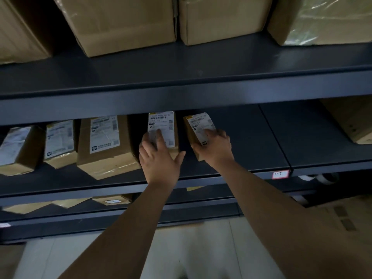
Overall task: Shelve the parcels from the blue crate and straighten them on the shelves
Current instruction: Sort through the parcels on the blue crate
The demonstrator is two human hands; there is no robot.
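— Right, nearest us both forearms (124, 228) come in from the bottom edge, pale floor (191, 248) between them. No crate in view, so what is left in it I cannot tell.
— And past the arms?
— First the low shelf (60, 220), lower left, with a few parcels (111, 200) lying on it, half hidden. Then the middle shelf (251, 141), centre frame, where the work is. On it the left hand (159, 158) lies flat on the straight parcel (162, 123): fingers spread and straight, thumb out to the right. Pressing, not grasping, I'd say.
— The other one?
— Just right of centre the right hand (216, 147) grips the skewed parcel (194, 123), fingers curled over its label, thumb round the near left corner. That one sits at an angle, apart from its neighbour, dark gap between.
— So how far along?
— This level looks well on: a row (104, 146) of three parcels at centre left, labels up, a bit uneven. The step in hand, I judge, is squaring the skewed parcel beside the straight one. A tag (280, 174) sits on the shelf's lip at right.
— Farthest back?
— Up there, big boxes (124, 27) along the top shelf (181, 63), upper frame, neither hand near them.
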